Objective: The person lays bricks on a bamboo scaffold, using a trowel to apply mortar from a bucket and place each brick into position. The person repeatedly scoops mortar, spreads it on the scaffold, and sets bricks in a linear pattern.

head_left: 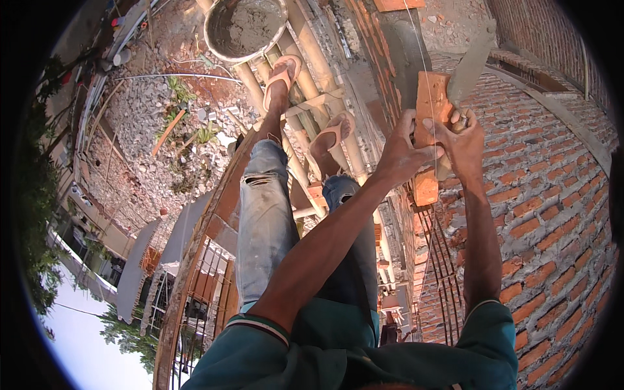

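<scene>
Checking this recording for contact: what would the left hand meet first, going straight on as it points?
The brick, which the left hand already touches. Beyond it, the trowel seems next in line, though depth is hard to judge here.

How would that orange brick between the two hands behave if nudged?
The brick is probably stiff and fairly heavy for its size, since it looks like a solid block. Its flat sides and straight edges suggest it would slide rather than roll.

Bright daylight whitens the sky (84, 335); fisheye distortion curves the brick wall (530, 227).
</scene>
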Demonstrator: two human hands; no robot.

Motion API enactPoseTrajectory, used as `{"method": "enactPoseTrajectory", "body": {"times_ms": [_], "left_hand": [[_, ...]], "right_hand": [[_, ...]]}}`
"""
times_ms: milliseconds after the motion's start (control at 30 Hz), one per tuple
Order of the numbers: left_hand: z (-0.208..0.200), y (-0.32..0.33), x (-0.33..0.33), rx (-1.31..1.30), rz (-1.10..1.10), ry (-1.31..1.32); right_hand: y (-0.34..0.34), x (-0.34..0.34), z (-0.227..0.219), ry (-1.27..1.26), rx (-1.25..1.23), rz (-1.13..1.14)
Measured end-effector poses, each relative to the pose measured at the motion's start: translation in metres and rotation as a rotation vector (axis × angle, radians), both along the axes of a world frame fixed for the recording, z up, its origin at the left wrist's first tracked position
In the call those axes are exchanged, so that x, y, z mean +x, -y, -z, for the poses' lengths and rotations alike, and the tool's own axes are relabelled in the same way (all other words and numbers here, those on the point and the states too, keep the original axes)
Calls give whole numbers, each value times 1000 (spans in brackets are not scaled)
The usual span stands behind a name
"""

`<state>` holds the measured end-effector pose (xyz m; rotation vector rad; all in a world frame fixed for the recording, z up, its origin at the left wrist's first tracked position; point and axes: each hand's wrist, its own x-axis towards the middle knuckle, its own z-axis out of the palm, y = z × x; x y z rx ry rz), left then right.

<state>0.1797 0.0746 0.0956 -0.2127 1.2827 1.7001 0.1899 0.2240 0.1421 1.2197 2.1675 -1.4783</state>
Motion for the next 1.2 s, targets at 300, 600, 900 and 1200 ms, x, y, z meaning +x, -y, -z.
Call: {"method": "enactPoseTrajectory", "body": {"times_ms": [300, 600, 900, 1200], "left_hand": [[26, 37, 26, -193, -28, -94], [43, 71, 7, -314, -162, -81], [50, 62, -13, -200, -173, -76], [45, 65, -10, -268, -96, -128]], "right_hand": [[-8, -35, 18, 2, 354, -275], [7, -47, 40, -13, 486, -354], [5, -30, 44, 0, 484, -426], [8, -31, 45, 58, 552, -464]]}}
